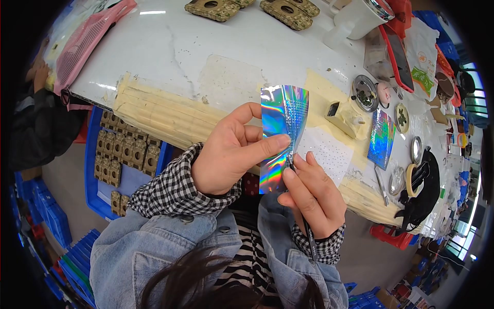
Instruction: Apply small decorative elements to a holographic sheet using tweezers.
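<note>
My left hand (226,149) is closed on a shiny holographic sticker sheet (275,123), its thumb pressed across the front and its fingers behind. Rows of small raised marks run along the sheet's right part. In my right hand (316,198) is a pair of slim black tweezers (309,234), held like a pen. Their tip meets the sheet just below my left thumb, though the fingers partly hide that spot. A white paper with small dark dots (327,154) lies on the table behind my right hand.
On the right are a second holographic sheet (381,136), metal tweezers (382,186), a tape roll (411,180), a round tin (365,93) and a black bag (424,188). Camouflage-patterned parts lie at the back (213,9) and in a blue tray (92,180). A person's sleeve (43,131) shows at left.
</note>
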Available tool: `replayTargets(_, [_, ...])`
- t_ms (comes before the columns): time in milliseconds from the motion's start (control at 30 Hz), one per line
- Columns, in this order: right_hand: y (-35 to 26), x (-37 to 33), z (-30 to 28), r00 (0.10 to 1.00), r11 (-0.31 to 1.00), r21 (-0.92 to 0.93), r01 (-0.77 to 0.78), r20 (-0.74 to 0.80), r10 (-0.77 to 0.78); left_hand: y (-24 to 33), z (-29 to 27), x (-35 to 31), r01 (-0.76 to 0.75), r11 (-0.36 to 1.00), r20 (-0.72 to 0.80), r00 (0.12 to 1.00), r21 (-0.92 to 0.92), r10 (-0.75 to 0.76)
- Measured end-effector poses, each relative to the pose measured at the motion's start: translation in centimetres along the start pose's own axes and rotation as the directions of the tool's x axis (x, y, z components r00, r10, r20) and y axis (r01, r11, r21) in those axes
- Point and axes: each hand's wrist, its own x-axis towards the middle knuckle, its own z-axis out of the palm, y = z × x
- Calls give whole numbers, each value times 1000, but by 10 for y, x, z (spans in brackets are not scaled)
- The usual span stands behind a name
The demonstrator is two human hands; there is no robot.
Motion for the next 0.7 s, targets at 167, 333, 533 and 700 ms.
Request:
replayTargets(167, [1, 0, 1, 1000, 1000, -16, 15, -7, -15, -2, -1, 1, 7, 1000, 10, 1000, -9, -7])
replayTargets(333, [1, -3, 2, 999, 1000, -12, 23, -47, -24, 0, 2, -1, 1, 1000, 1, 1000, -17, -1])
replayTargets(533, [6, -12, -1, 995, 1000, 9, -28, -99, 29, 2, -3, 0, -77, 997, -53, 996, -15, 76])
replayTargets(700, [20, -27, -3, 984, 967, -185, -175, -42, 171, 13, -16, 3, -195, 980, -152, 968, 37, 198])
